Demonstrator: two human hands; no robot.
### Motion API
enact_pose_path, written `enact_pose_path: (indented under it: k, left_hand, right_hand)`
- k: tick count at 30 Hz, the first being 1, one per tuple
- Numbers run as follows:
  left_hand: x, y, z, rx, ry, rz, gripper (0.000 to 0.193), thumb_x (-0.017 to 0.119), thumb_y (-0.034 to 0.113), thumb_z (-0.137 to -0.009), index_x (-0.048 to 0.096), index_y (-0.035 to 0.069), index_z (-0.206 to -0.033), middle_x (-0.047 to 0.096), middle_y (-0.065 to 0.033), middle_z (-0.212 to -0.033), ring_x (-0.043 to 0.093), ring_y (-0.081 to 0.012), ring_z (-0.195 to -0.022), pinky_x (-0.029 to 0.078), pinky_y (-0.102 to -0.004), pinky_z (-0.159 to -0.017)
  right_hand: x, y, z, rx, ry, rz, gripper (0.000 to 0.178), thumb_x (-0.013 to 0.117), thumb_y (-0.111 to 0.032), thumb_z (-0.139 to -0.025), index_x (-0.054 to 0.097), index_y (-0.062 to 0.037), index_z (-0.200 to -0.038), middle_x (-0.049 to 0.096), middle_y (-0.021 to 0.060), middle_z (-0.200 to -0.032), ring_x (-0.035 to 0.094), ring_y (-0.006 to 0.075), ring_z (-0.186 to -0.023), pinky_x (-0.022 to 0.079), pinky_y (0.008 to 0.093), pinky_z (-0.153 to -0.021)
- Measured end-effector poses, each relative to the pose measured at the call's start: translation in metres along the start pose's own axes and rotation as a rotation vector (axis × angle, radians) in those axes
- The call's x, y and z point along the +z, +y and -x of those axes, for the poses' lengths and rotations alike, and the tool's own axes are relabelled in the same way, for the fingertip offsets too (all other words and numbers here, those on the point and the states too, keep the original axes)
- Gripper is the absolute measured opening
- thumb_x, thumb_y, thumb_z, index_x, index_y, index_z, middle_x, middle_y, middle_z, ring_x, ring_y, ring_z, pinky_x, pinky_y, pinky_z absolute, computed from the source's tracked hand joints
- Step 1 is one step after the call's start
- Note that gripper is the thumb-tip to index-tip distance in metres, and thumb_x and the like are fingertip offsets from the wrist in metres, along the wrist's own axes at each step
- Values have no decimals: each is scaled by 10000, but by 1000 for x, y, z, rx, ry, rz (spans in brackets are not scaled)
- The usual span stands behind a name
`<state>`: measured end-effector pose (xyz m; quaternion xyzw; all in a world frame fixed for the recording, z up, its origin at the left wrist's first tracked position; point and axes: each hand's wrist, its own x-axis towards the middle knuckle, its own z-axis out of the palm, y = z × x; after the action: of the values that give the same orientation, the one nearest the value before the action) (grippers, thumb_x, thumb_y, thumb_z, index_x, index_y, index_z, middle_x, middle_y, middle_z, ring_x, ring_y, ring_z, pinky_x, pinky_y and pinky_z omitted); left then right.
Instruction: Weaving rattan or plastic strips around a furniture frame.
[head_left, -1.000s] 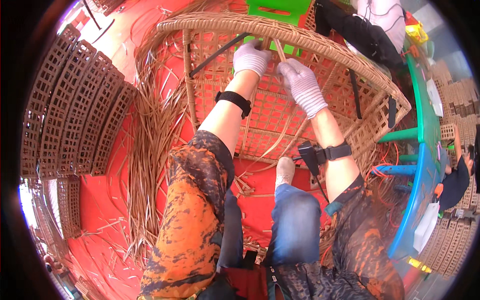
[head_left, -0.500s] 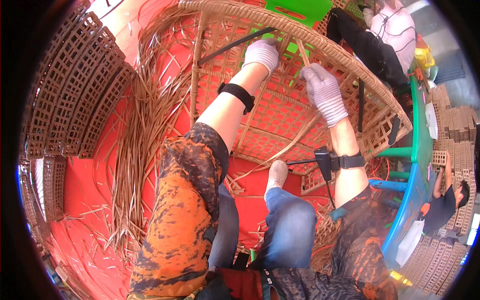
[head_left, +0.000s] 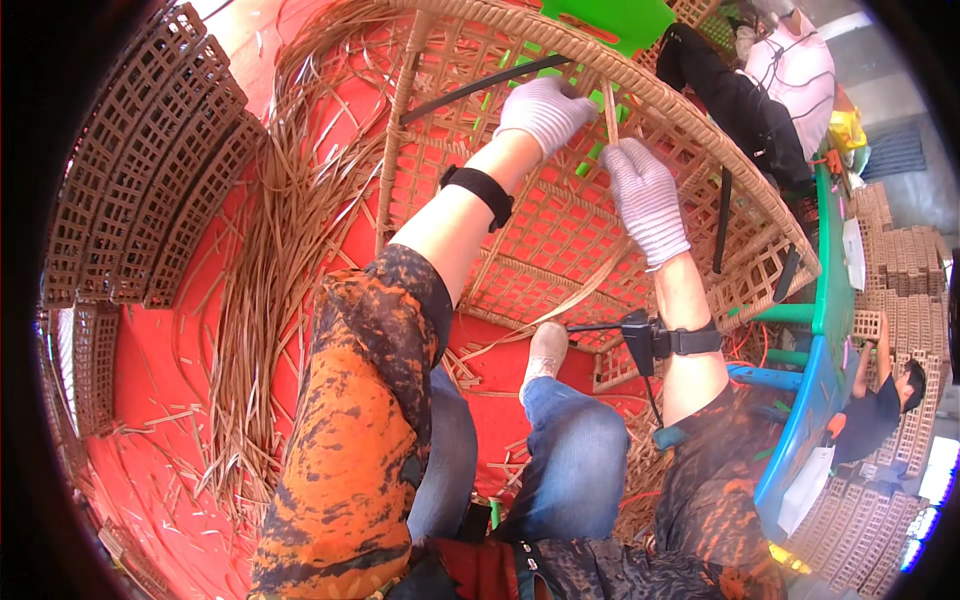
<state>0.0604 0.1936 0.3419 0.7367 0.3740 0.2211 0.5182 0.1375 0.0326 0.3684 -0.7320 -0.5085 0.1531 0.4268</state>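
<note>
A large openwork wicker basket [head_left: 570,214] with a thick wrapped rim [head_left: 690,112] lies tilted in front of me. My right hand [head_left: 646,200], in a striped knit glove, closes on a flat wicker strip [head_left: 611,112] that runs up to the rim. A loose length of strip trails below that hand across the weave. Just left of the strip, my left hand [head_left: 545,115], gloved the same way, is curled with its fingertips turned from view; what it grips I cannot make out. Black bars [head_left: 485,88] cross the basket's frame.
Long loose wicker strips [head_left: 255,300] lie in a heap on the red floor covering [head_left: 165,360]. Stacked woven panels [head_left: 140,160] stand at left. A green plastic stool [head_left: 615,22] sits beyond the rim. Green and blue furniture [head_left: 800,420] edges the right; two other people sit nearby.
My left hand has shifted a little right and down, toward the strip. The right hand stays closed on the strip, which now stands more upright. The whole view has shifted slightly.
</note>
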Motion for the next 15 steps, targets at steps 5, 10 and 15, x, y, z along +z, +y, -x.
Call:
enact_pose_path:
  k: [5, 10, 15]
  left_hand:
    - [7, 14, 9, 144, 346, -247, 350, 621, 389, -816, 701, 76, -952, 689, -167, -888, 658, -352, -868, 511, -437, -793]
    - [14, 10, 19, 212, 469, -230, 200, 624, 249, -792, 687, 79, -875, 679, -167, -820, 642, -354, -848, 495, -452, -798]
    - [6, 21, 25, 180, 284, -182, 331, 651, 347, -797, 678, 72, -981, 683, -174, -920, 644, -354, -902, 493, -432, -855]
  right_hand:
    - [11, -16, 11, -233, 132, 406, 178, 537, -221, -941, 585, -53, -906, 610, 203, -672, 624, 390, -671, 463, 480, -559]
    - [17, -60, 32, -269, 41, 709, 155, 523, -221, -944, 530, -73, -899, 595, 173, -612, 618, 379, -591, 484, 461, -511]
    - [19, -85, 35, -362, 37, 713, 162, 549, -210, -930, 546, -51, -899, 602, 171, -622, 631, 352, -590, 482, 443, -503]
